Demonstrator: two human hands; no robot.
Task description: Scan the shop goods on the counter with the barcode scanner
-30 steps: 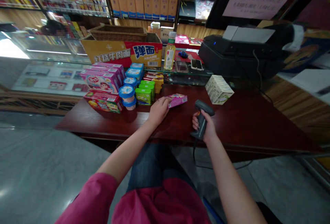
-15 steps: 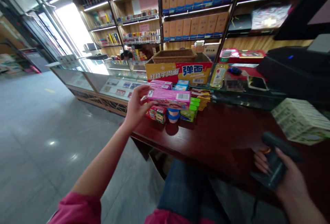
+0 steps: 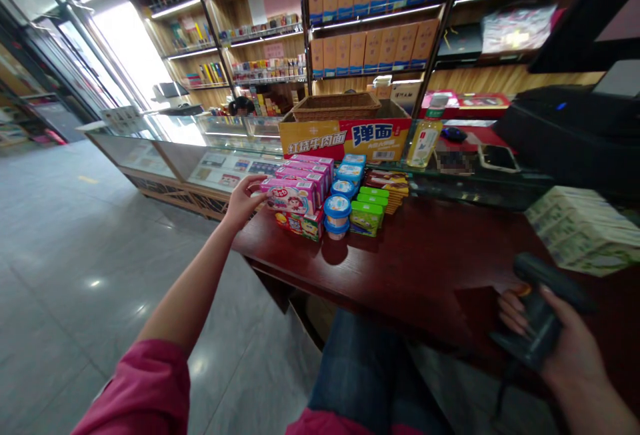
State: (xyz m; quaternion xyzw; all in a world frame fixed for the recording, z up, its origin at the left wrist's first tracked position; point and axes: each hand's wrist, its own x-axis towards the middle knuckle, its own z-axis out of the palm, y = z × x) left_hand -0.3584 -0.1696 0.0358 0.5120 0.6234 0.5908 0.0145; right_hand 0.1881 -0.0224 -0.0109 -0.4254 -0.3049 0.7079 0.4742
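My left hand (image 3: 243,201) grips the left end of a pink box (image 3: 289,199), with the thumb in front and the fingers at its top. The pink box rests on a red box (image 3: 300,224), in front of several like pink boxes (image 3: 306,167). Lidded blue tubs (image 3: 337,207) stand to their right, two of them stacked at the front. Beyond those are green packs (image 3: 367,216) and brown-and-yellow packs (image 3: 397,186). My right hand (image 3: 573,338) is wrapped round the handle of a dark barcode scanner (image 3: 537,331), held low over the counter's front edge.
Behind the goods stands a yellow-and-red carton (image 3: 320,141) with a wicker basket (image 3: 335,107) on top. A bottle (image 3: 425,141) and a phone (image 3: 499,158) are at the back of the dark red counter (image 3: 420,268). Green-and-white packs (image 3: 585,228) form a block at right.
My left hand has brought the pink box left and down from above the tubs onto the red box. Its printed front now faces me. My right hand with the scanner has barely moved.
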